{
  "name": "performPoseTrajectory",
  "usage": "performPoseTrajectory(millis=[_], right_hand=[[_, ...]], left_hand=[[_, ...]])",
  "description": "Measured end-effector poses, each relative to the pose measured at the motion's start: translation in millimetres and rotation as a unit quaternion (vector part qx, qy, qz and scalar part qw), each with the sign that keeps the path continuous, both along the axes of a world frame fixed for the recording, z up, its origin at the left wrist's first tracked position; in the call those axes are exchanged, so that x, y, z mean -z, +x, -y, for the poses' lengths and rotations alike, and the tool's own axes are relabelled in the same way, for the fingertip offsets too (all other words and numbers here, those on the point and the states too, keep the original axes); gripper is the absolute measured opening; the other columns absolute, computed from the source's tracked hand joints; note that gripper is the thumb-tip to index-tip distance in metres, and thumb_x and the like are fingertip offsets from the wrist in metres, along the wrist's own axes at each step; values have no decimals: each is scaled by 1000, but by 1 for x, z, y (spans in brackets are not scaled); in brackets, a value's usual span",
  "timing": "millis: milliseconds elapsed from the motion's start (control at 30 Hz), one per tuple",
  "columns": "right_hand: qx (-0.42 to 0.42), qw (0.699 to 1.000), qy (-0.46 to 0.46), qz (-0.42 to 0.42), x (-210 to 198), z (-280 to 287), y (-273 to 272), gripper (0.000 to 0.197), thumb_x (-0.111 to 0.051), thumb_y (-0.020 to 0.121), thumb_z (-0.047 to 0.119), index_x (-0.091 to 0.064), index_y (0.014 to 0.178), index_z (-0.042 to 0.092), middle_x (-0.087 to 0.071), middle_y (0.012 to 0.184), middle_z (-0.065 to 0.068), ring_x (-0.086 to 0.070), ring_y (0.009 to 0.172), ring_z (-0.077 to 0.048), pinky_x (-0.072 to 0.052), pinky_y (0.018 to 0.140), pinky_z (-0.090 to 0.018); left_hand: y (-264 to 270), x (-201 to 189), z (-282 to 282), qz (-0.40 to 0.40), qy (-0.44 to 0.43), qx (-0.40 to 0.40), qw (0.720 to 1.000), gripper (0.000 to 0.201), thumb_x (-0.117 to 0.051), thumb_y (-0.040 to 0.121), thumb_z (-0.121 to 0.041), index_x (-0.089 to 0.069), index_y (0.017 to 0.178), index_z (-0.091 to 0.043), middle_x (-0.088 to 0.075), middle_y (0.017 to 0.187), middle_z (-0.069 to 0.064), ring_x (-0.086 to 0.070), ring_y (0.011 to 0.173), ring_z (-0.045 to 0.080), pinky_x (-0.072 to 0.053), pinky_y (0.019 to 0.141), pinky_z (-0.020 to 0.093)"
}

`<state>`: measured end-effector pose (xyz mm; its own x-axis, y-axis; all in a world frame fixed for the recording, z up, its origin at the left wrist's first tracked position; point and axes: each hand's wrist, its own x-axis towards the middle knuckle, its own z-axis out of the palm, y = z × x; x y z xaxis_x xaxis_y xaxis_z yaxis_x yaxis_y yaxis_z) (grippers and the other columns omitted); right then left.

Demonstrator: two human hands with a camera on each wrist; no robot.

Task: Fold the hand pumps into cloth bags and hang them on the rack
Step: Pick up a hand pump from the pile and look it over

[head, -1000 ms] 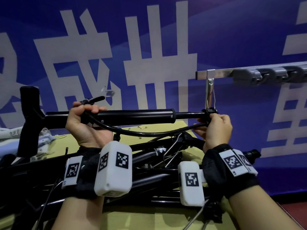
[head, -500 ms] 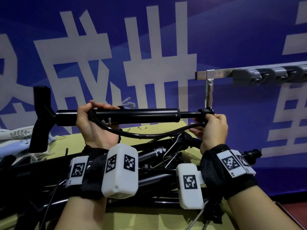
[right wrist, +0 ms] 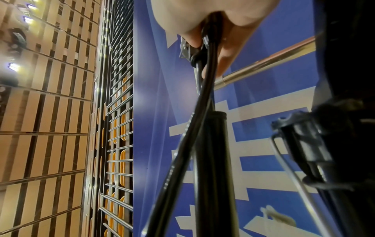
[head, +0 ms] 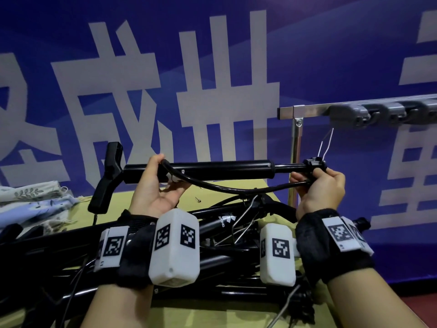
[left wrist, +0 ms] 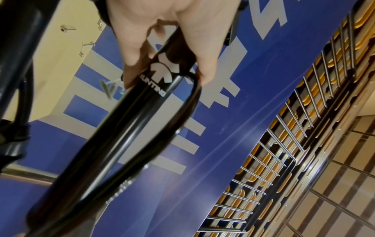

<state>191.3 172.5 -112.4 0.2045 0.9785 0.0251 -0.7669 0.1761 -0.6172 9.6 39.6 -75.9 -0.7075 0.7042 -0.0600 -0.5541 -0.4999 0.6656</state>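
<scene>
I hold a black hand pump (head: 227,172) level in the air above the table. My left hand (head: 158,185) grips its barrel (left wrist: 129,121) near the T-handle (head: 106,178), fingers over the hose's start. My right hand (head: 316,183) pinches the narrow base end with its clip (head: 315,163) and the black hose (head: 236,187), which sags in a loop under the barrel (right wrist: 213,160). A thin wire foot sticks up from the base. Folded cloth bags (head: 33,202) lie at the far left. The metal rack (head: 312,111) with grey hooks (head: 350,116) stands at the right.
A pile of several other black pumps (head: 212,233) covers the yellow-green table (head: 212,316) under my wrists. Small metal needles (head: 198,199) lie on the table behind. A blue banner with white characters fills the background. The rack's upright post (head: 295,157) is just behind my right hand.
The pump has slid to the right through my left hand, so its T-handle is nearer that hand. My left fingers have shifted from the hose connector to the barrel. The right hand stays at the base.
</scene>
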Motion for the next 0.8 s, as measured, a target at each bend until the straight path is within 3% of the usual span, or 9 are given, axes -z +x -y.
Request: performPoseTrajectory(millis=[133,267,333,467,533,633,800], right_hand=[[24,1000,5,-9,-1,0,3,27,-35,91,-6,-40,79,18,-51,69,-9,-49,32,-9,-51,44,-22],[35,999,3,-21,-1,-2,6,26,-36,91,-6,-40,81,18,-52,67,-9,-48,31,-9,-50,44,-21],[40,999,2,-12,-1,-3,6,26,-37,91,-6,-40,81,18,-53,69,-9,-50,35,-10,-50,44,-21],[57,998,-5,23,0,-4,6,26,-41,89,-3,-43,79,21,-56,82,-9,-56,61,-18,-50,47,-21],[52,998,-7,30,0,-5,5,25,-41,90,-1,-43,78,21,-55,82,-7,-55,62,-17,-49,44,-18],[43,998,-9,51,2,-6,2,24,-42,90,1,-41,77,20,-56,79,-6,-56,58,-16,-43,38,-15],[49,996,3,80,7,-7,-3,22,-47,90,5,-42,75,20,-59,76,-5,-60,54,-13,-49,45,-21]], left_hand=[[-9,3,1,-54,-34,-25,998,17,-63,88,-18,-51,81,-8,-56,91,12,-61,91,24,-57,65,43],[-15,7,-2,-131,-72,-67,987,17,-63,86,-12,-54,98,-5,-60,87,11,-65,79,22,-58,50,31],[-15,7,-3,-138,-59,-71,986,22,-60,85,-8,-51,105,-5,-60,87,13,-64,72,21,-58,52,31],[-12,4,-1,-133,-8,-49,990,7,-45,85,2,-47,88,-3,-53,79,16,-60,61,22,-59,53,34],[-12,5,-2,-136,1,-76,988,16,-38,81,9,-48,89,0,-52,77,18,-62,55,22,-57,51,33],[-16,9,-5,-135,10,-161,978,53,-32,68,17,-42,120,14,-50,88,26,-61,58,27,-57,51,34],[-15,8,-3,-124,12,-192,974,49,-28,66,17,-37,110,-1,-48,83,21,-58,60,26,-55,46,31]])
